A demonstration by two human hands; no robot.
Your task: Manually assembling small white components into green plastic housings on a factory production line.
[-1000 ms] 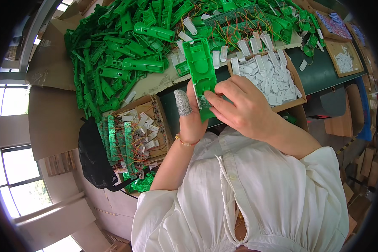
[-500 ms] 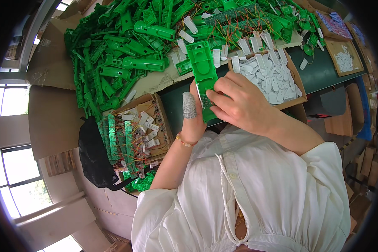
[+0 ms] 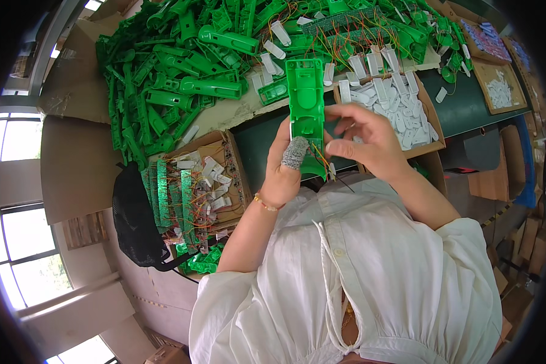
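Note:
My left hand (image 3: 283, 173) grips a long green plastic housing half (image 3: 306, 91), held upright with its hollow side toward me. A grey knitted cover wraps the left thumb, which presses on the housing's lower part. Red, yellow and black wires (image 3: 323, 159) hang out of the lower end, near a circuit board mostly hidden by the thumb. My right hand (image 3: 370, 142) is just right of the housing, fingers apart and slightly curled, with nothing visible in it. Some of its fingertips pass close to the housing's edge; I cannot tell whether they touch it.
Green housings (image 3: 182, 79) lie heaped at the back left. A cardboard box of white plastic pieces (image 3: 400, 115) stands on the right; another box (image 3: 239, 176) with wired circuit boards (image 3: 187, 200) is on the left. A black mesh bag (image 3: 133, 218) hangs beside it.
My right hand has drawn away to the right from the housing and its fingers have spread. The left thumb has come down over the board, and loose wires now show below.

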